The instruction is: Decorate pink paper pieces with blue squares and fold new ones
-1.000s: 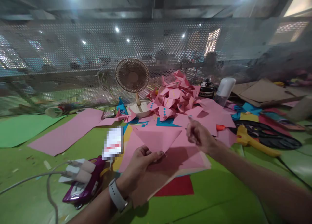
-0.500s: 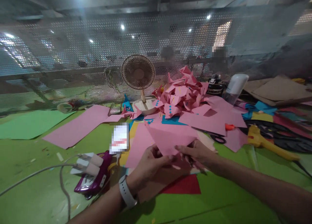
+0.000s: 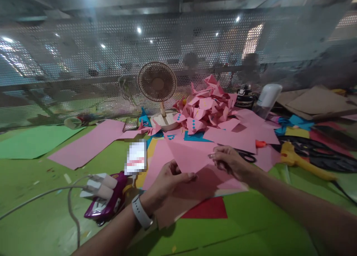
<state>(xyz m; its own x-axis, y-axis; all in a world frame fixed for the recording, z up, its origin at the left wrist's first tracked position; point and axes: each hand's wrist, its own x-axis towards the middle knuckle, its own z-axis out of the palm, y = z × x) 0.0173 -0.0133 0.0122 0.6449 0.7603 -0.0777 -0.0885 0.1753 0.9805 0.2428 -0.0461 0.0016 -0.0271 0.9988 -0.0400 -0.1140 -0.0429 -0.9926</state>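
My left hand (image 3: 170, 180), with a pale watch band on its wrist, pinches a folded pink paper (image 3: 189, 157) between thumb and fingers at its lower edge. The paper is lifted and tilted above a stack of sheets. At its right edge, the curled fingertips of my right hand (image 3: 227, 161) are pinched together on the paper. Beneath both hands lie a larger pink sheet (image 3: 154, 167) and a red sheet (image 3: 208, 208). A heap of folded pink paper pieces (image 3: 208, 107), some with blue diamond marks, rises behind them.
A small fan (image 3: 157, 81) stands beside the heap. To the left are a purple power adapter (image 3: 107, 200) with plugged-in chargers and a pixelated white item (image 3: 135, 157). Black-handled scissors (image 3: 247, 156) and a yellow glue gun (image 3: 306, 163) lie to the right.
My right hand has shifted up and slightly right along the paper's edge, away from my left hand. The left hand keeps its pinch on the paper. The view has shifted slightly.
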